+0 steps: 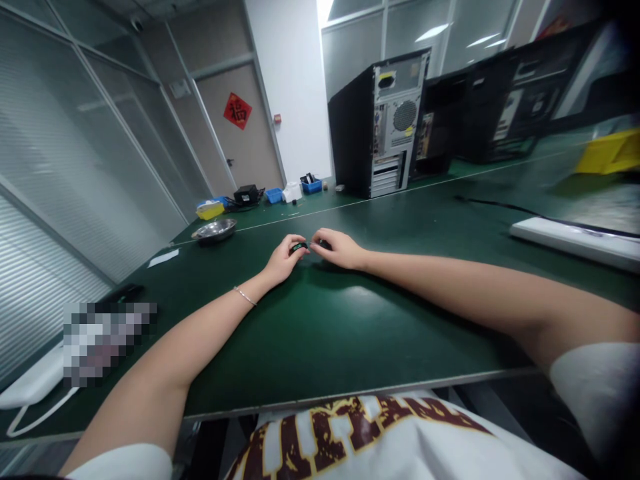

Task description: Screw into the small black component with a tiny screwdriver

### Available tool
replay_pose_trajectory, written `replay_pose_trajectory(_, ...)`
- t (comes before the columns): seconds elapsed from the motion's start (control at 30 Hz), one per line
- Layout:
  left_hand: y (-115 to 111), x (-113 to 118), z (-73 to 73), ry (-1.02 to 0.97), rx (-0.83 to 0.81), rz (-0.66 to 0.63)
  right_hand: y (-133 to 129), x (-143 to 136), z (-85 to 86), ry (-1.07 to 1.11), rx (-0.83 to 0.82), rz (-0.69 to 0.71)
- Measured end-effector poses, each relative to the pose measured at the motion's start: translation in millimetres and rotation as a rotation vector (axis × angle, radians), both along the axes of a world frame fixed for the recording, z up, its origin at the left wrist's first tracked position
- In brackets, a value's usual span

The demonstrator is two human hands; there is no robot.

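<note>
Both hands rest close together over the middle of the green table. My left hand [285, 259], with a thin bracelet on its wrist, has its fingers curled round a small black object [299, 247] with green marks on it. Just to the right, my right hand [341, 249] is closed on a small dark object [325, 245], mostly hidden by the fingers. The fingertips of the two hands nearly meet, and the two dark objects lie between them, a small distance apart.
The green table [350, 333] bears a metal bowl [216, 231] at the back left, blue bins [274, 195] behind, and a black computer tower [375, 127] at the back right. A white power strip [575, 241] and yellow bin [610, 152] are at right.
</note>
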State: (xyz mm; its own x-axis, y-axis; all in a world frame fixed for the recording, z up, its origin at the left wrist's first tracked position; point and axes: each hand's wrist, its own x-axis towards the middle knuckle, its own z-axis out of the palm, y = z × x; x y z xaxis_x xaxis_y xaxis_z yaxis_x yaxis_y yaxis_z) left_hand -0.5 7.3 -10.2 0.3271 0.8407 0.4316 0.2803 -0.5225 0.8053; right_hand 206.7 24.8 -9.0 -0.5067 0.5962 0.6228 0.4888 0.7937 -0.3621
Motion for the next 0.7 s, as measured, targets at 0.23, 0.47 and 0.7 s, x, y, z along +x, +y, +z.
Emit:
replay_pose_trajectory(0.23, 0.3, -1.7, 2.9, 0.078, 0.135, 0.059, 1.1, -1.3, 0.0, -0.117, -0.015, -0.06)
replay_pose_trajectory(0.47, -3.3, -2.9, 5.5, 0.108, 0.21, 0.112, -3.9, -1.2, 3.1, -0.25, -0.025, -0.133)
replay_pose_trajectory(0.7, -11.5, 0.3, 11.7, 0.187, 0.282, 0.139, -5.8, -2.4, 3.6, -0.28, 0.013, -0.149)
